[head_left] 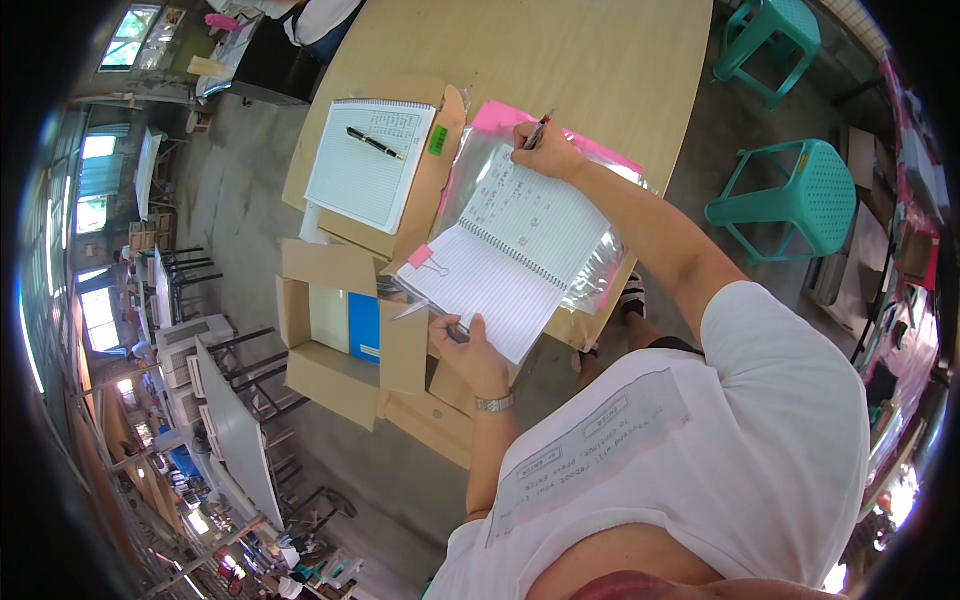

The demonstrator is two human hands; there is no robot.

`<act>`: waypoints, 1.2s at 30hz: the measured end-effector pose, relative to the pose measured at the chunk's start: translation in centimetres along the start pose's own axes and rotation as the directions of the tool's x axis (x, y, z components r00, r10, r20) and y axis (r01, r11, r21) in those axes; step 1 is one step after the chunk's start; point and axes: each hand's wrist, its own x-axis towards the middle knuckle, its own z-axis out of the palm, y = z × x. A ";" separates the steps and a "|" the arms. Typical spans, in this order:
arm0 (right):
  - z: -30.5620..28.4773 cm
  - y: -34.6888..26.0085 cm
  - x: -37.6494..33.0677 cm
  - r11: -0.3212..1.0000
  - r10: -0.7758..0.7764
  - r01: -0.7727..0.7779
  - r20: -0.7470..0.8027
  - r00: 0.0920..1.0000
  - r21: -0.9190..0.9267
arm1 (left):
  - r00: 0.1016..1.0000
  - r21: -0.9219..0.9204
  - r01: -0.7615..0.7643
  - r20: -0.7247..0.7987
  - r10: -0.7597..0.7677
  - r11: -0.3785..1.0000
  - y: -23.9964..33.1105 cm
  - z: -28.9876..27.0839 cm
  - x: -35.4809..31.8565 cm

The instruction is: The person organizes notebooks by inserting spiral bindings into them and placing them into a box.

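Head view, only one I have. My right hand has its fingers clamped on a pen, by the upper edge of the written page. The open notebook lies on a pink-edged clear plastic sleeve on the desk. My left hand rests its thumb on the lower page; I cannot tell whether its other fingers close beneath.

Risks, as I judge them:
- Slick plastic under the notebook: a hard pen stroke could slide it and skew the writing, if the left thumb presses too lightly.
- Pink binder clip on the left page edge: could snag a turning page.
- Open carton just beside the left hand: an elbow or wrist swing could knock its flap.
- Loose pen atop the second notebook: could roll off if bumped.
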 end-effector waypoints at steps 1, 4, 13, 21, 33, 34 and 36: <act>0.0 -0.1 0.0 1.000 0.001 -0.001 -0.007 1.000 -0.020 | 1.000 -0.008 0.003 0.003 -0.003 1.000 0.0 0.0 0.0; 0.0 -0.2 0.0 0.999 0.021 -0.022 -0.007 1.000 -0.042 | 1.000 -0.046 0.003 0.003 -0.003 0.999 0.3 0.2 -0.1; -0.2 0.1 0.0 0.999 -0.035 0.036 -0.035 0.999 0.029 | 0.999 -0.002 -0.054 0.006 0.054 0.999 0.8 0.9 -0.4; -5.9 -2.7 -4.0 0.677 0.143 0.026 -0.165 0.976 0.736 | 0.949 -0.113 -0.282 0.115 0.294 0.953 4.4 5.2 1.3; -17.0 0.4 -27.4 0.922 0.205 0.065 -0.626 0.753 0.381 | 0.406 0.444 -0.889 0.657 0.635 0.109 2.0 10.4 7.0; -16.2 0.2 -28.7 0.926 0.255 0.013 -0.648 0.718 0.378 | 0.555 0.541 -0.817 0.645 0.525 0.199 0.0 10.1 8.1; -16.8 2.1 -35.0 0.929 0.311 -0.030 -0.734 0.604 0.369 | 0.522 0.491 -0.851 0.760 0.386 0.185 1.3 10.8 4.9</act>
